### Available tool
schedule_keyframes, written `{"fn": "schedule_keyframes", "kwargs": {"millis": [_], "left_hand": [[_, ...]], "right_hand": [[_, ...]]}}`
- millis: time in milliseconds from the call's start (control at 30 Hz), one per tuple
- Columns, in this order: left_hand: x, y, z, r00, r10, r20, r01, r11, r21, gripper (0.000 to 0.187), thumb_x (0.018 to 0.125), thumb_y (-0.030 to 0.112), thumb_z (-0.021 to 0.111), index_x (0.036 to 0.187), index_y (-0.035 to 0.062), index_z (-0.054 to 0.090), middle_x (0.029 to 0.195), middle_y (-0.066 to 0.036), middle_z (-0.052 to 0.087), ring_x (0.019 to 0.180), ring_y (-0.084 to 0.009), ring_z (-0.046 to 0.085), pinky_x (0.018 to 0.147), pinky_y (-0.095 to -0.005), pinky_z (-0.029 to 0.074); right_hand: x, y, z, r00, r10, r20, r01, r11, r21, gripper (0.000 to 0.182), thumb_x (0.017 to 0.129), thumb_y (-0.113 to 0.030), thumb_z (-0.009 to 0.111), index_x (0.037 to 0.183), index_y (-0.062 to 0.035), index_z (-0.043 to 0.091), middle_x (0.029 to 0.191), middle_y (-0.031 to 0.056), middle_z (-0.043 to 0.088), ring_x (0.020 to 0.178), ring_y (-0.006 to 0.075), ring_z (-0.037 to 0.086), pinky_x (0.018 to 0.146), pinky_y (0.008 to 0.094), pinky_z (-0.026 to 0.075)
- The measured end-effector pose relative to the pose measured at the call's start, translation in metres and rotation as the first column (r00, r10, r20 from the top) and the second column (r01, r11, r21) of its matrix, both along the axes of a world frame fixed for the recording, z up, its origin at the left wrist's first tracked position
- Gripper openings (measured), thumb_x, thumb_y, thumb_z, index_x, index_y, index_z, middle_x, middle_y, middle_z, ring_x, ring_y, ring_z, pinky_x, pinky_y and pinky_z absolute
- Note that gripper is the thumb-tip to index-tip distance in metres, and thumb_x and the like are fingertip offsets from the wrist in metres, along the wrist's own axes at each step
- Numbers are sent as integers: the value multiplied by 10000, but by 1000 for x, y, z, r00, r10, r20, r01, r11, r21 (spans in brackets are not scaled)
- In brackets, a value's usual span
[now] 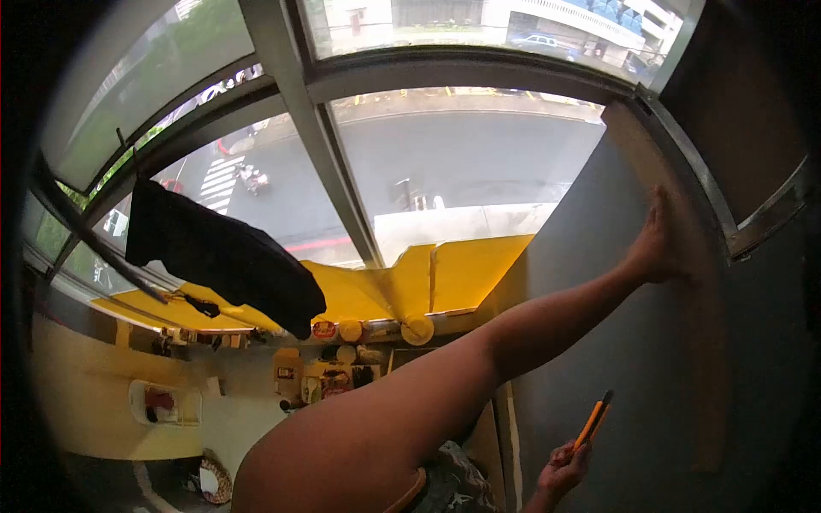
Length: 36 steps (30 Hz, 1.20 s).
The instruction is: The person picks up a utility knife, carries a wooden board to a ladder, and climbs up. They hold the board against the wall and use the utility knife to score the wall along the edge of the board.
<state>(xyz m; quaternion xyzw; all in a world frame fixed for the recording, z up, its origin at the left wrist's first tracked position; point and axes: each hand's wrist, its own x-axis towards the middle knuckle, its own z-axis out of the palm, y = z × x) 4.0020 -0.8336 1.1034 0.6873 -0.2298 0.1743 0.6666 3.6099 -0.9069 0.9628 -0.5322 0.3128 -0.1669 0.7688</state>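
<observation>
My left arm reaches across the view from lower left to upper right. At its end my left hand [654, 248] lies against a brown strip [710, 376] along a grey wall panel [590, 333], fingers stretched upward and thumb apart. Lower down, my right hand [562, 469] is closed around a slim orange utility knife [590, 424]. Its dark end points up and slightly right, apart from the panel. Part of the right hand's grip is hidden.
A tall window with a metal frame [333, 171] overlooks a street. A black cloth [222, 252] hangs at its left. Yellow sheeting [479, 269] lines the lower glass. Jars, boxes [289, 374] and other small items crowd below it. A dark framed panel [740, 94] is upper right.
</observation>
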Motion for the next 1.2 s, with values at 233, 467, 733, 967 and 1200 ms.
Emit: {"fn": "schedule_keyframes", "kwargs": {"millis": [233,467,733,967,1200], "left_hand": [[-6,8,7,992,-100,-76,95,993,-68,1769,435,488,1006,1494,98,-357,1622,-303,-146,1521,-464,21,1252,-500,218],[-11,13,14,980,147,-135,-124,978,165,1789,385,535,999,1519,70,-304,1584,-281,-300,1510,-487,-64,1248,-510,225],[-1,8,16,991,80,-106,-69,992,103,1845,280,529,1007,1509,-60,-236,1570,-316,-293,1495,-482,157,1195,-469,352],[-11,14,21,990,39,-139,-39,999,2,1819,281,481,1022,1529,-57,-187,1589,-296,-268,1463,-493,252,1171,-474,390],[-18,22,27,984,9,-178,-10,1000,-2,1797,301,465,1024,1536,-49,-175,1612,-257,-256,1454,-489,283,1140,-480,422]], "right_hand": [[4,11,24,974,82,211,-98,993,66,297,1022,-347,609,1019,-55,558,696,-18,479,527,64,369,489,236,337],[11,2,46,975,92,203,-84,995,-46,305,1031,-344,580,1071,-45,538,680,-22,412,531,58,329,499,234,325],[15,-2,48,936,93,339,-139,984,115,438,1068,-379,480,1261,12,524,737,33,518,546,102,440,498,244,414],[20,4,61,799,247,549,-446,855,265,489,1116,-348,295,1360,38,471,804,120,636,562,198,593,541,319,549],[27,16,76,845,168,507,-404,822,401,489,1106,-335,330,1406,41,418,788,110,594,604,217,558,569,384,546]]}}
